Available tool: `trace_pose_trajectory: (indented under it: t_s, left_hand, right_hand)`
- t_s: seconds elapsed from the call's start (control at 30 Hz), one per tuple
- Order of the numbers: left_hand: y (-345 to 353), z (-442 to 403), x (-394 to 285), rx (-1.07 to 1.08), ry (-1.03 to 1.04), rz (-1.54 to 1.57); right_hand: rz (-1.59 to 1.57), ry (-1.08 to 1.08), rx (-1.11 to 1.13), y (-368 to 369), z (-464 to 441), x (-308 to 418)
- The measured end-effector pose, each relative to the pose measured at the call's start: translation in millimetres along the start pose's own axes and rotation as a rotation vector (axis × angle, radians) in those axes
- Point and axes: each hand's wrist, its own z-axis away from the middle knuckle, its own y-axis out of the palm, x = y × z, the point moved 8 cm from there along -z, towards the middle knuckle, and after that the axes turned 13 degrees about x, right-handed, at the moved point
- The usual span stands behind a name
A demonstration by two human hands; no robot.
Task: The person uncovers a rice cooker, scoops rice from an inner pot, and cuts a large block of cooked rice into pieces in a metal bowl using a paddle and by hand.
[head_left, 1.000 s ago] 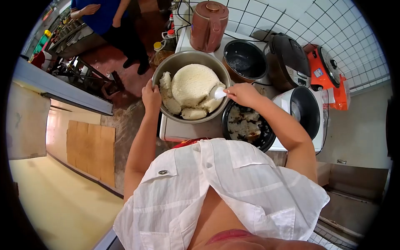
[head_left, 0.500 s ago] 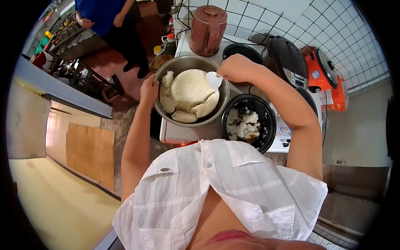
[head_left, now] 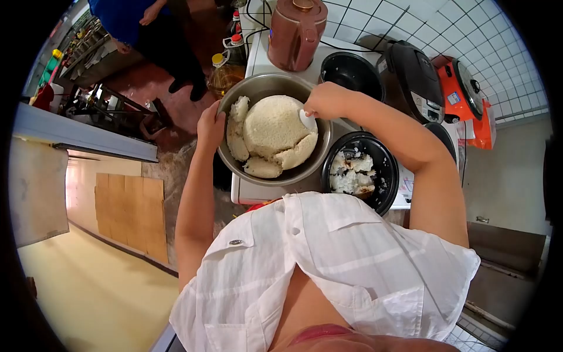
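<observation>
A wide metal bowl [head_left: 325,149] holds a round molded mass of rice [head_left: 274,126] with broken pieces along its left and lower sides. My left hand [head_left: 211,124] grips the bowl's left rim, fingers closed on it. In my right hand [head_left: 326,101] is a white scoop [head_left: 307,121], whose blade touches the right side of the rice. Just right of the bowl, a black pot [head_left: 392,180] contains loose rice lumps with some browned bits. Behind my right hand is another black pot [head_left: 352,71] with a few grains in it.
A reddish kettle [head_left: 297,35] stands at the back of the white table [head_left: 249,189]. Two cookers, one dark [head_left: 410,79] and one orange [head_left: 460,88], stand at the right by the tiled wall. Oil bottles [head_left: 226,76] are left of the table. A person in blue [head_left: 132,20] stands beyond.
The right hand rose from the bowl's right rim to above its upper right, and the scoop is now against the rice's upper right. The lumps in the black pot look heaped differently.
</observation>
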Motion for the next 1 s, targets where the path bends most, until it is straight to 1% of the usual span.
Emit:
trace_pose_trajectory:
  t_s: [0.07, 0.17, 0.23, 0.27, 0.3, 0.37, 0.4, 0.43, 0.47, 0.5, 0.6, 0.73, 0.83, 0.87, 0.9, 0.97, 1.0]
  left_hand:
    - [0, 0, 2, -0.015, 0.005, -0.034]
    - [0, 1, 4, -0.025, 0.000, -0.056]
    - [-2, 1, -2, -0.035, 0.005, -0.070]
    - [2, 2, -6, 0.010, -0.019, -0.059]
    - [0, 3, -16, 0.036, -0.039, -0.061]
    - [2, -3, -2, 0.014, -0.058, -0.375]
    - [1, 0, 0, 0.017, -0.114, -0.284]
    - [4, -1, 12, -0.031, -0.068, -0.167]
    - [2, 3, -3, 0.003, -0.065, -0.161]
    - [5, 1, 0, 0.025, -0.053, -0.134]
    - [9, -3, 6, 0.024, -0.029, -0.130]
    - [9, -5, 4, 0.042, -0.011, -0.139]
    - [7, -5, -5, 0.082, -0.001, -0.124]
    - [5, -4, -10, 0.104, 0.001, -0.112]
    - [3, -2, -14, 0.094, 0.013, -0.125]
    - [2, -2, -19, 0.085, 0.036, -0.151]
    - [8, -11, 6, 0.047, 0.039, -0.144]
  right_hand:
    - [0.000, 0.031, -0.035, 9, 0, -3]
    - [-0.114, 0.106, -0.097, 28, 14, -16]
    - [-0.160, 0.078, -0.249, 34, 27, -13]
    - [-0.173, 0.058, -0.330, 36, 33, -12]
    - [-0.099, 0.076, -0.334, 46, 31, -13]
    - [-0.107, 0.194, -0.274, 41, 41, -1]
    - [-0.049, 0.197, -0.281, 56, 38, -4]
    - [-0.041, 0.171, -0.361, 54, 46, 5]
    - [-0.006, 0.197, -0.364, 55, 48, 12]
    - [0.027, 0.232, -0.358, 54, 53, 17]
    - [0.133, 0.160, -0.399, 40, 65, 36]
    - [0.168, 0.191, -0.268, 19, 74, 36]
    - [0.174, 0.126, -0.323, -23, 96, 47]
    - [0.189, 0.134, -0.275, -32, 97, 48]
    - [0.194, 0.100, -0.280, -38, 97, 47]
    - [0.099, 0.086, -0.328, -44, 87, 31]
    - [0.114, 0.115, -0.270, -46, 80, 24]
